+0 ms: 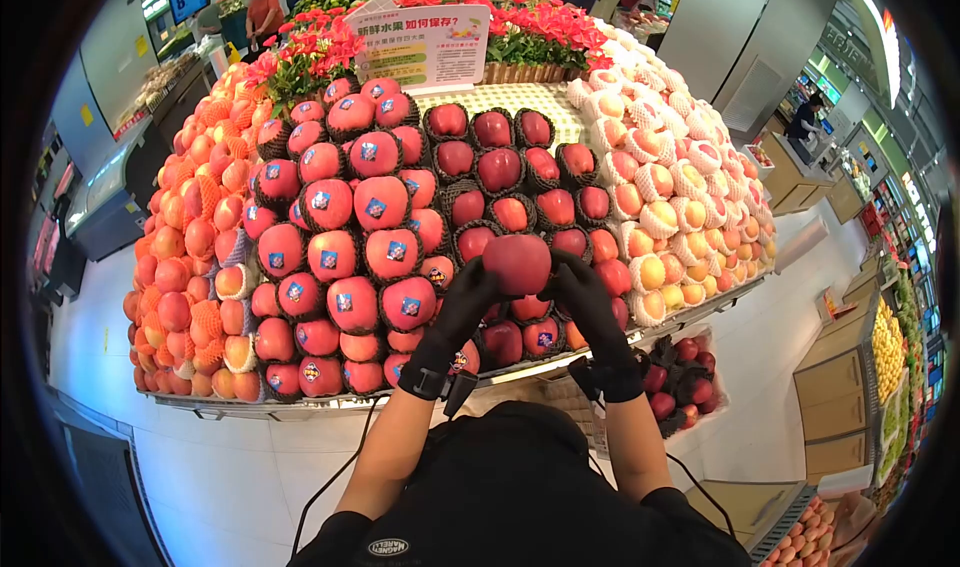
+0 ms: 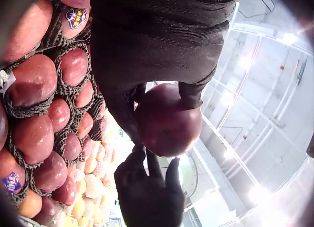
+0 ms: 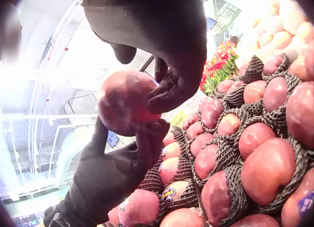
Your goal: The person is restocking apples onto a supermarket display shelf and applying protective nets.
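Observation:
A dark red apple [image 1: 517,264] is held above the display by my black-gloved left hand [image 1: 468,302]. The left wrist view shows the thumb and fingers of that hand [image 2: 157,45] around opposite sides of the apple [image 2: 168,121]. My right hand [image 1: 588,302], also gloved, is at the apple's right side. In the right wrist view its bent fingers [image 3: 164,97] lie against the apple [image 3: 122,101], while its thumb stands away from the skin. Under the raised apple, dark red apples [image 1: 500,170] sit in black foam nets.
Larger stickered apples [image 1: 380,204] are stacked left of centre, with pale netted fruit [image 1: 660,217] on the right. A sign [image 1: 425,47] and red flowers [image 1: 540,37] stand behind. Bagged apples [image 1: 688,387] lie below the display's right edge. A checked cloth [image 1: 520,99] shows at the back.

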Tool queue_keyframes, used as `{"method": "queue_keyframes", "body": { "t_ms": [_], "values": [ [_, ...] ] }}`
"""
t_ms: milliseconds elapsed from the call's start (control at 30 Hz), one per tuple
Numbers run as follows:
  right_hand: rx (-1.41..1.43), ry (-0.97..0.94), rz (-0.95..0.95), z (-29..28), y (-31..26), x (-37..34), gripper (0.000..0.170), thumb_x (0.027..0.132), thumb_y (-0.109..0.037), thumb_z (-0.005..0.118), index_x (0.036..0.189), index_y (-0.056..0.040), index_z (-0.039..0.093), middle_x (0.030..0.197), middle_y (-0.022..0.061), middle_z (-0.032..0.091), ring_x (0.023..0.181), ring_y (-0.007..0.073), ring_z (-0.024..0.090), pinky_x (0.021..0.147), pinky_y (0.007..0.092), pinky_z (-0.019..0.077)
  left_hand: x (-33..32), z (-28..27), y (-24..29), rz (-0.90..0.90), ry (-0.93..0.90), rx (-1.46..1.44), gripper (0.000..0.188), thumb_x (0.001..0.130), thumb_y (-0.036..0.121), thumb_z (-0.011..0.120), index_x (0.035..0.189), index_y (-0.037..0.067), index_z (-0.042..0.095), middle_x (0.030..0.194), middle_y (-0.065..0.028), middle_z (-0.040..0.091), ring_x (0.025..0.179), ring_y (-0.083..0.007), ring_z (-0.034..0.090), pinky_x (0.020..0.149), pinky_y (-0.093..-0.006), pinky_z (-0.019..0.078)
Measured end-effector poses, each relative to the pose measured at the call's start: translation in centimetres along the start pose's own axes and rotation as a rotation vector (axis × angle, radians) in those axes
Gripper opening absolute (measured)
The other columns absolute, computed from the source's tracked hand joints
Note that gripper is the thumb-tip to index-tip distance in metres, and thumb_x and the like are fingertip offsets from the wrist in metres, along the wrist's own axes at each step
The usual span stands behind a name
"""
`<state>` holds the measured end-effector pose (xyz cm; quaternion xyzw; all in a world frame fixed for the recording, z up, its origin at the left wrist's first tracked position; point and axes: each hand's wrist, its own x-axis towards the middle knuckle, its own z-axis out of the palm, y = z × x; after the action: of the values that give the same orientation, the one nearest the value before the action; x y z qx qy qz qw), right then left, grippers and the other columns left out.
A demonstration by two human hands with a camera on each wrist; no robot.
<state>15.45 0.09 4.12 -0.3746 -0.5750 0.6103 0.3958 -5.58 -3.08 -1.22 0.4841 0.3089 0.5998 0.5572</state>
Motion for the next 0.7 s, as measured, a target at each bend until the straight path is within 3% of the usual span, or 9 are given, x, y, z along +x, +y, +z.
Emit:
{"method": "queue_keyframes", "body": {
  "t_ms": [133, 233, 300, 367, 400, 567, 633, 667, 700],
  "values": [
    [0.074, -0.114, -0.017, 1.0, 0.7, 0.2, 0.041, 0.1, -0.027, 0.049, 0.133, -0.0018, 0.049, 0.122, 0.0093, 0.057, 0.11, 0.0151, 0.056, 0.091, 0.0323, 0.0488, -0.8, 0.1, 1.4, -0.086, -0.029, -0.119, 0.045, 0.096, 0.021, 0.058, 0.133, 0.001, 0.045, 0.124, -0.0119, 0.056, 0.109, -0.0225, 0.06, 0.089, -0.0342, 0.0517],
    [0.216, -0.079, 0.021, 1.9, 0.1, 0.1, 0.044, 0.094, -0.023, 0.06, 0.132, -0.0037, 0.05, 0.123, 0.0084, 0.058, 0.107, 0.0165, 0.059, 0.087, 0.0329, 0.0521, -0.5, -0.1, 1.7, -0.119, 0.012, -0.152, 0.043, 0.094, 0.018, 0.06, 0.132, 0.001, 0.046, 0.121, -0.012, 0.058, 0.105, -0.0223, 0.061, 0.086, -0.0327, 0.0532],
    [-0.387, -0.042, -0.302, 0.8, 2.7, 1.3, 0.045, 0.089, -0.016, 0.066, 0.13, -0.0042, 0.052, 0.123, 0.0084, 0.058, 0.108, 0.0169, 0.059, 0.087, 0.0331, 0.0521, -0.1, -0.6, 1.4, -0.044, 0.06, -0.003, 0.041, 0.092, 0.012, 0.063, 0.129, 0.001, 0.048, 0.118, -0.0114, 0.058, 0.102, -0.0215, 0.062, 0.084, -0.0333, 0.0543],
    [-0.468, -0.068, -0.374, 1.7, 1.9, 1.4, 0.045, 0.088, -0.016, 0.067, 0.128, -0.0028, 0.051, 0.124, 0.0097, 0.056, 0.109, 0.0191, 0.058, 0.087, 0.0342, 0.053, 0.2, -1.2, 1.5, 0.066, 0.127, 0.226, 0.039, 0.089, 0.005, 0.064, 0.125, 0.0, 0.05, 0.115, -0.0103, 0.059, 0.099, -0.0202, 0.062, 0.083, -0.0353, 0.0556],
    [-0.249, -0.108, -0.283, 2.0, 1.3, 1.2, 0.044, 0.09, -0.019, 0.064, 0.127, -0.0012, 0.05, 0.125, 0.0111, 0.054, 0.11, 0.0211, 0.058, 0.087, 0.0353, 0.0539, 0.0, -1.5, 1.6, 0.04, 0.133, 0.191, 0.039, 0.088, 0.004, 0.064, 0.125, 0.0, 0.05, 0.114, -0.0103, 0.059, 0.099, -0.0201, 0.061, 0.083, -0.0352, 0.0555],
    [-0.402, 0.102, -0.349, 3.7, 0.6, 0.6, 0.051, 0.083, -0.011, 0.072, 0.128, -0.0035, 0.049, 0.125, 0.0092, 0.054, 0.107, 0.0187, 0.058, 0.086, 0.0318, 0.0525, -0.2, -1.1, 2.3, -0.007, 0.111, 0.013, 0.044, 0.086, 0.003, 0.066, 0.126, -0.001, 0.049, 0.116, -0.0118, 0.059, 0.104, -0.0197, 0.06, 0.086, -0.0338, 0.0541],
    [0.114, 0.187, -0.098, 3.8, 1.2, 1.7, 0.052, 0.086, -0.014, 0.068, 0.132, -0.004, 0.045, 0.127, 0.0095, 0.051, 0.108, 0.0201, 0.057, 0.086, 0.0323, 0.0528, -0.1, -0.5, 1.9, 0.028, 0.125, 0.119, 0.045, 0.086, 0.005, 0.067, 0.127, -0.002, 0.049, 0.119, -0.013, 0.058, 0.107, -0.0208, 0.059, 0.089, -0.0347, 0.0534],
    [0.017, 0.177, -0.186, 3.8, 1.4, 1.9, 0.052, 0.087, -0.013, 0.067, 0.13, 0.0008, 0.042, 0.129, 0.0147, 0.047, 0.115, 0.0223, 0.053, 0.088, 0.0371, 0.0553, -0.2, -0.3, 1.7, 0.046, 0.13, 0.173, 0.046, 0.087, 0.006, 0.067, 0.128, -0.003, 0.048, 0.121, -0.0136, 0.058, 0.109, -0.0213, 0.058, 0.09, -0.0351, 0.053],
    [0.048, 0.139, -0.155, 3.8, 1.5, 1.7, 0.05, 0.088, -0.014, 0.065, 0.131, -0.0006, 0.043, 0.128, 0.0125, 0.048, 0.113, 0.0216, 0.054, 0.089, 0.0355, 0.0539, -0.3, -0.5, 1.5, 0.04, 0.139, 0.19, 0.047, 0.087, 0.007, 0.067, 0.128, -0.003, 0.048, 0.122, -0.0139, 0.057, 0.109, -0.0217, 0.058, 0.091, -0.0359, 0.0528]
  ]
}}
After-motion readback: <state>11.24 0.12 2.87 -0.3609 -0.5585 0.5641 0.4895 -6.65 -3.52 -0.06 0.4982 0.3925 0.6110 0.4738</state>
